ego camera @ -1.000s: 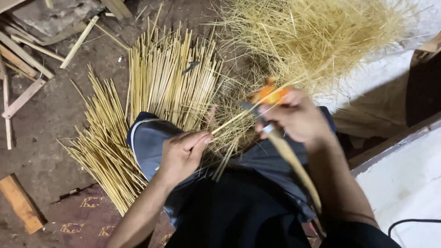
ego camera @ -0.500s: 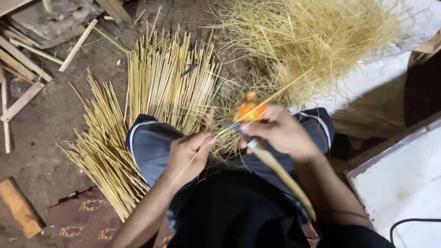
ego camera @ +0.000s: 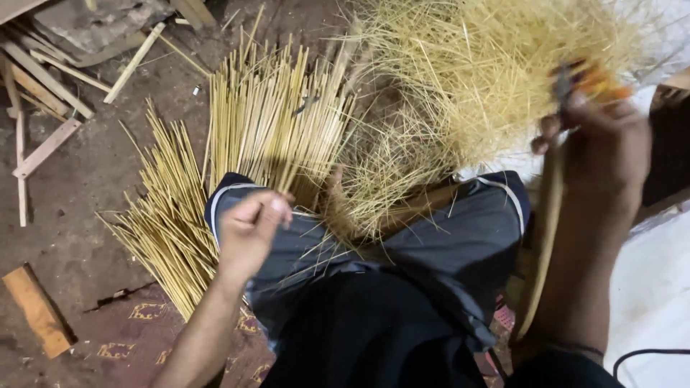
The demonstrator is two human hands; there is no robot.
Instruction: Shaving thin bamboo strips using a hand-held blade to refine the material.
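Bamboo is what you are working with: your right hand is raised at the right of the view, fist closed around an orange-handled tool, its dark blade end showing just above your fingers, with a long thin bamboo strip hanging from that hand down along your forearm. Your left hand rests over your left knee, fingers curled loosely and thumb pressed toward the fingertips; you cannot tell from this view whether it pinches a sliver or nothing at all. Both knees are covered by dark shorts with a pale stripe. Just beyond the left knee, 2 fans of cut yellow bamboo sticks lie on the dirt floor, touching your leg. Ahead of the right knee a heap of fine straw-coloured shavings is piled up, spilling onto your lap. Scrap wooden slats lie at the far left, well apart from both hands.
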